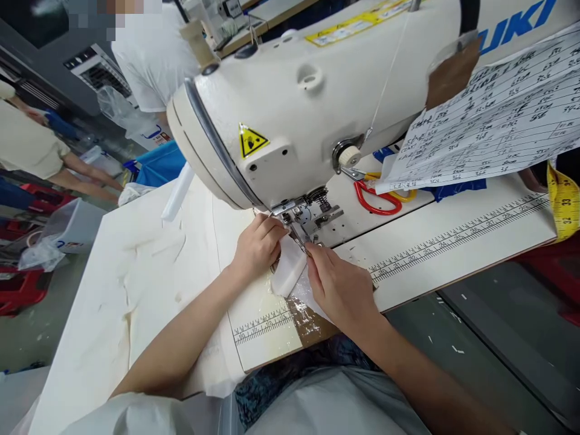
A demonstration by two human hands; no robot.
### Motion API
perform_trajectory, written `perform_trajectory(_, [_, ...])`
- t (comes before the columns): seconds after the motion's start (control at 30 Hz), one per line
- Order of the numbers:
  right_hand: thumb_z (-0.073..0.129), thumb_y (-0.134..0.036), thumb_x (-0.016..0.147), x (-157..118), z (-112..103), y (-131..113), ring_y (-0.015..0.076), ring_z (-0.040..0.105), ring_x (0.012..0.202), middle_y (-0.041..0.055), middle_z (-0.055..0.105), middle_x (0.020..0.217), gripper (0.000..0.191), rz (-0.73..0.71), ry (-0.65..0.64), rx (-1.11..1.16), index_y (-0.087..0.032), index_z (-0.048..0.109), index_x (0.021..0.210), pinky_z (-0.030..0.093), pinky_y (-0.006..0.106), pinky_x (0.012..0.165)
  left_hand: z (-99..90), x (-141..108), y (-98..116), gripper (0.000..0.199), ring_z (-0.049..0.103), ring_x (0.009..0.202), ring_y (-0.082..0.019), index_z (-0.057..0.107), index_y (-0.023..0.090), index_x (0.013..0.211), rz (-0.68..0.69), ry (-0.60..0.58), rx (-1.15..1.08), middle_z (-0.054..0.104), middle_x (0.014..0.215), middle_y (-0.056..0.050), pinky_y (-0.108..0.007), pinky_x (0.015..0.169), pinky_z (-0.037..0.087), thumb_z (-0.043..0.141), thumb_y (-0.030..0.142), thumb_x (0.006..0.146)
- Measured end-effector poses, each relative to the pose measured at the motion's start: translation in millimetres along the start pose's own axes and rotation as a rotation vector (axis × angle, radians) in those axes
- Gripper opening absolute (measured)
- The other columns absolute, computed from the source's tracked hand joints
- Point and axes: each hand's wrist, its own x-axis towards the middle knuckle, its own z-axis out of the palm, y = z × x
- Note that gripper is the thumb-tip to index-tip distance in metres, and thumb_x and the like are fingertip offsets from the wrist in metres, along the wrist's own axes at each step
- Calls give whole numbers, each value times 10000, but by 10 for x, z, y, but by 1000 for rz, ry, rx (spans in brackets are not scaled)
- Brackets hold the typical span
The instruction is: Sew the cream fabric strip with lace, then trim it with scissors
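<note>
My left hand (257, 246) is closed in a pinch beside the needle area of a white sewing machine (281, 115); what its fingertips hold is hidden. My right hand (342, 287) is closed too, with thumb and forefinger at a slim metal piece (299, 240) close to the presser foot. Whether that piece is a loose tool or part of the machine I cannot tell. Between the hands lies a folded strip of white fabric (289, 269), running from the presser foot towards the table edge.
Red-handled scissors (378, 202) lie behind my right hand, under a handwritten sheet (489, 121). A yellow tape measure (563, 202) hangs at the right. White fabric (154, 290) covers the table's left side. Two people (147, 54) stand beyond, near a blue bin (158, 163).
</note>
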Motion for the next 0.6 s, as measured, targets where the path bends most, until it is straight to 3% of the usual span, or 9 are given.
perform_trajectory(0.1, [537, -122, 945, 12, 13, -15, 176, 663, 647, 20, 694, 846, 220, 0, -4, -37, -122, 634, 1142, 350, 302, 463, -23, 30, 14, 235, 556, 853, -212, 598, 148, 959, 29, -76, 21, 646, 923, -87, -332, 693, 553, 423, 9, 885])
perform_trajectory(0.23, [473, -118, 960, -65, -67, -14, 193, 677, 643, 39, 709, 872, 244, 3, 7, -34, -97, 608, 1163, 370, 308, 465, -105, 32, 11, 235, 552, 896, -216, 614, 127, 963, -49, -171, -119, 630, 979, -97, -342, 730, 569, 427, 13, 878])
perform_trajectory(0.4, [395, -175, 983, -371, -307, 33, 181, 705, 687, 20, 712, 849, 194, 28, -72, 323, -146, 542, 1106, 477, 265, 527, -252, 5, 81, 376, 511, 995, -247, 619, 111, 1119, -35, -375, -144, 590, 1109, -129, -411, 834, 560, 338, 4, 893])
perform_trajectory(0.5, [370, -160, 979, -581, -435, 71, 177, 694, 619, 10, 697, 793, 170, 47, -150, 374, -180, 500, 1086, 487, 252, 493, -234, 7, 197, 359, 492, 1018, -271, 621, 87, 1154, -87, -400, -76, 580, 1136, -147, -441, 859, 553, 334, 64, 939])
perform_trajectory(0.6, [342, -155, 998, -757, -503, 131, 177, 699, 621, 28, 708, 851, 200, -55, -160, 328, -200, 497, 1117, 509, 248, 486, -147, 13, 353, 339, 499, 1028, -266, 646, 69, 1098, -212, -383, -3, 598, 1113, -149, -413, 870, 544, 341, 61, 950])
